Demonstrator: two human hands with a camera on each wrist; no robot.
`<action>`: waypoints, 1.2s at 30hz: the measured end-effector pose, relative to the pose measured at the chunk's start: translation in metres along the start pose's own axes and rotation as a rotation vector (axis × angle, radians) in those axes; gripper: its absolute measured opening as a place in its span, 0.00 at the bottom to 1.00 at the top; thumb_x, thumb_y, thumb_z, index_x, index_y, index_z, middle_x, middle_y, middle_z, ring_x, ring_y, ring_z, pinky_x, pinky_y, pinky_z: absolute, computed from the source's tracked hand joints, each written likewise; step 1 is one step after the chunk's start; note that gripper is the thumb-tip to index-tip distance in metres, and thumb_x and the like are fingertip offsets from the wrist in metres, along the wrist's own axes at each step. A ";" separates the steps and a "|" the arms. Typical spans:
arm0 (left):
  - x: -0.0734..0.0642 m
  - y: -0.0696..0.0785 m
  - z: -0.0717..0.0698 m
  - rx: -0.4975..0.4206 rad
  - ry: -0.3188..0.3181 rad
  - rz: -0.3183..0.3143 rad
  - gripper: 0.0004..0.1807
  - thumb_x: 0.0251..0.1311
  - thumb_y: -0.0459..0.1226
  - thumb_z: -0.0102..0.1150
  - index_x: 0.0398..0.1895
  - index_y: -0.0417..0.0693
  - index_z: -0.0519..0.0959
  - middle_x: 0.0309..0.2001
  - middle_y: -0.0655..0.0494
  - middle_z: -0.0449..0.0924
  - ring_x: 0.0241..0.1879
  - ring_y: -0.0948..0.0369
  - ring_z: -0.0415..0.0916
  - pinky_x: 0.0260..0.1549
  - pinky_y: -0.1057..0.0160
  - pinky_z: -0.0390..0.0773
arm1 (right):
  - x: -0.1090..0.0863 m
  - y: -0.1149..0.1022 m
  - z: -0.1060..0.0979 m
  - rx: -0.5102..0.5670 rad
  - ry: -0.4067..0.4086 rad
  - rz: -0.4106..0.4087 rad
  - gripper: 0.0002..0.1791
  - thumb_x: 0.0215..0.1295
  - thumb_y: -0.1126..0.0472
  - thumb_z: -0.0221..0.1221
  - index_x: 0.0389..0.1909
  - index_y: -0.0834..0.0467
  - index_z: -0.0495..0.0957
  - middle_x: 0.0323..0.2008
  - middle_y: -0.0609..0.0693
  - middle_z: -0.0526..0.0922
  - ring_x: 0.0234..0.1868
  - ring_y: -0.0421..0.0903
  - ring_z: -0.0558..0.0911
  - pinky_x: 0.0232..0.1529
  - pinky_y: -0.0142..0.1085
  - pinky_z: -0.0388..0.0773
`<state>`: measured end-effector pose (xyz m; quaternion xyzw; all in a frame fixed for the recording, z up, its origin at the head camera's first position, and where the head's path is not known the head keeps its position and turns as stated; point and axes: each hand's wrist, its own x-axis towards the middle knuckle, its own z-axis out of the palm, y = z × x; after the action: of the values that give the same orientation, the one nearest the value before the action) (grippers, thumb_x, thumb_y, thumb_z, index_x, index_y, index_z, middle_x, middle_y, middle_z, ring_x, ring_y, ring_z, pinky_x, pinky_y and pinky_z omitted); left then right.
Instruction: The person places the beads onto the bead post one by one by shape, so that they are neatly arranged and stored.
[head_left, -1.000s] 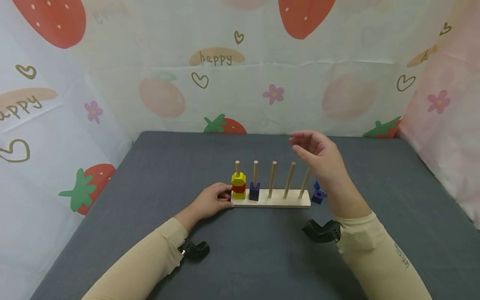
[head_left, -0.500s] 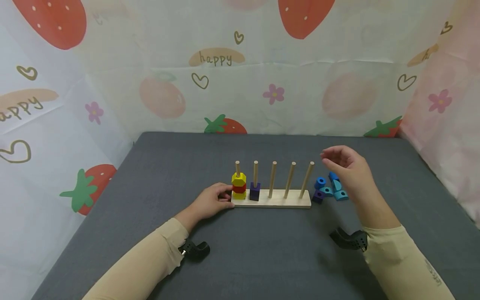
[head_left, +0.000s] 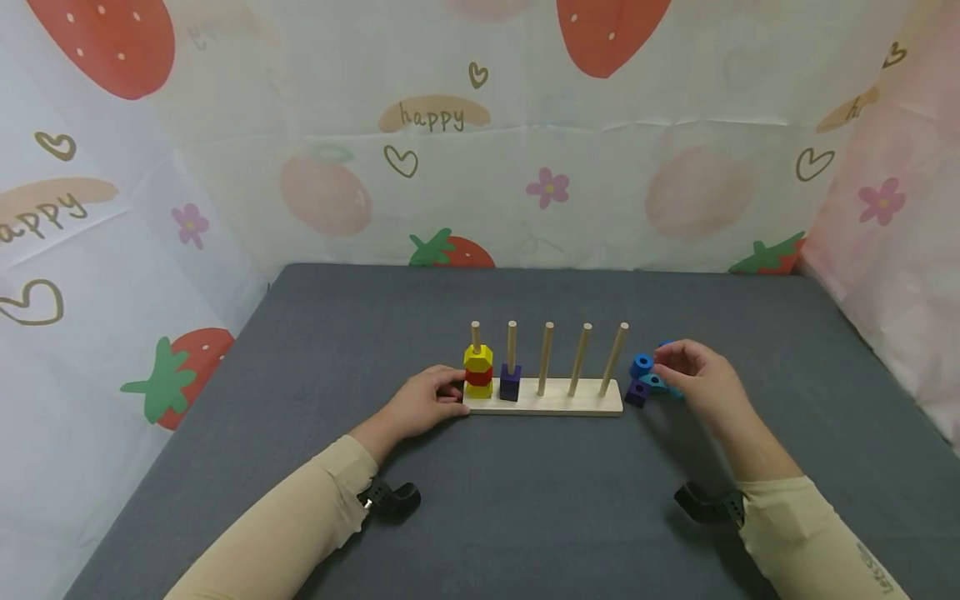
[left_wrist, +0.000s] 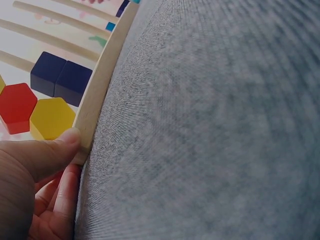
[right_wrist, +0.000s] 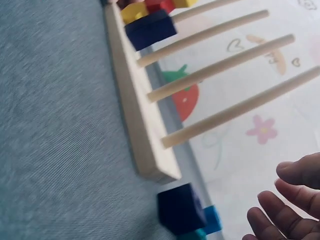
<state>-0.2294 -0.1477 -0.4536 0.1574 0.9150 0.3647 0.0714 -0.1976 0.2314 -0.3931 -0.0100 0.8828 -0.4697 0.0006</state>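
Observation:
My left hand (head_left: 422,403) grips the left end of a wooden peg board (head_left: 562,403), its thumb (left_wrist: 62,146) on the edge and its fingers at the end. The leftmost peg carries a stack of yellow and red hexagonal blocks (head_left: 478,377). Two dark blue square blocks (left_wrist: 61,78) sit on the peg beside it; the other three pegs are bare. My right hand (head_left: 708,382) hovers at a cluster of loose blocks past the board's right end, fingers relaxed and apart, nothing between them. A dark square block (head_left: 637,393) and a blue round block (head_left: 641,365) show there; others are partly hidden behind the hand.
Dark grey cloth (head_left: 525,500) covers the table. A printed curtain (head_left: 480,200) hangs along the back and sides. Three bare pegs rise upright between the stacks and the loose blocks. A black wrist camera (head_left: 708,504) sticks out below the right hand.
My right hand has moved right from above the board's right end, then down to the loose blocks, covering some of them. The left hand and the board have stayed in place.

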 end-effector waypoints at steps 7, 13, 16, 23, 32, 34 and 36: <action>0.001 0.000 0.001 -0.013 0.000 -0.008 0.30 0.48 0.40 0.68 0.57 0.44 0.73 0.46 0.57 0.74 0.39 0.64 0.73 0.43 0.65 0.76 | 0.005 0.016 0.004 -0.044 -0.043 -0.008 0.17 0.65 0.59 0.54 0.50 0.66 0.71 0.48 0.62 0.76 0.49 0.55 0.74 0.48 0.45 0.72; 0.002 -0.001 0.001 -0.026 0.000 -0.011 0.30 0.48 0.40 0.68 0.57 0.45 0.73 0.46 0.57 0.74 0.40 0.65 0.73 0.43 0.66 0.76 | 0.006 0.023 0.007 -0.061 -0.072 -0.008 0.17 0.64 0.60 0.55 0.50 0.66 0.72 0.48 0.63 0.76 0.50 0.57 0.74 0.47 0.46 0.72; 0.002 -0.001 0.001 -0.022 0.002 -0.004 0.30 0.48 0.40 0.68 0.57 0.45 0.73 0.46 0.57 0.74 0.39 0.64 0.73 0.43 0.66 0.76 | 0.008 0.026 0.008 -0.065 -0.087 -0.003 0.17 0.63 0.60 0.57 0.49 0.66 0.72 0.47 0.63 0.77 0.49 0.56 0.75 0.46 0.44 0.72; 0.000 0.001 0.000 -0.012 0.001 -0.007 0.30 0.48 0.40 0.68 0.57 0.45 0.73 0.46 0.57 0.74 0.39 0.64 0.73 0.43 0.65 0.76 | 0.011 0.028 0.014 -0.107 -0.138 -0.001 0.18 0.60 0.61 0.59 0.49 0.67 0.73 0.45 0.63 0.78 0.45 0.55 0.77 0.39 0.39 0.75; 0.000 0.000 0.000 -0.010 -0.005 0.003 0.29 0.49 0.40 0.67 0.57 0.45 0.73 0.46 0.57 0.74 0.39 0.64 0.72 0.43 0.65 0.76 | 0.014 0.028 0.022 -0.211 -0.188 -0.032 0.20 0.56 0.63 0.62 0.49 0.66 0.74 0.40 0.60 0.79 0.40 0.52 0.77 0.34 0.38 0.75; 0.001 0.000 0.000 -0.011 -0.006 0.005 0.29 0.49 0.41 0.67 0.57 0.45 0.73 0.46 0.57 0.74 0.39 0.64 0.72 0.43 0.65 0.76 | 0.014 0.028 0.023 -0.232 -0.197 -0.036 0.19 0.56 0.64 0.61 0.49 0.65 0.74 0.40 0.60 0.79 0.40 0.53 0.78 0.33 0.39 0.76; 0.001 -0.001 0.000 -0.009 -0.010 0.005 0.29 0.49 0.41 0.67 0.57 0.45 0.73 0.46 0.58 0.74 0.39 0.64 0.72 0.43 0.65 0.76 | 0.014 0.029 0.024 -0.247 -0.194 -0.040 0.18 0.57 0.64 0.61 0.49 0.65 0.74 0.40 0.60 0.79 0.41 0.53 0.78 0.34 0.40 0.76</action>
<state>-0.2302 -0.1480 -0.4539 0.1612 0.9126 0.3681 0.0755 -0.2123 0.2270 -0.4303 -0.0729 0.9292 -0.3544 0.0755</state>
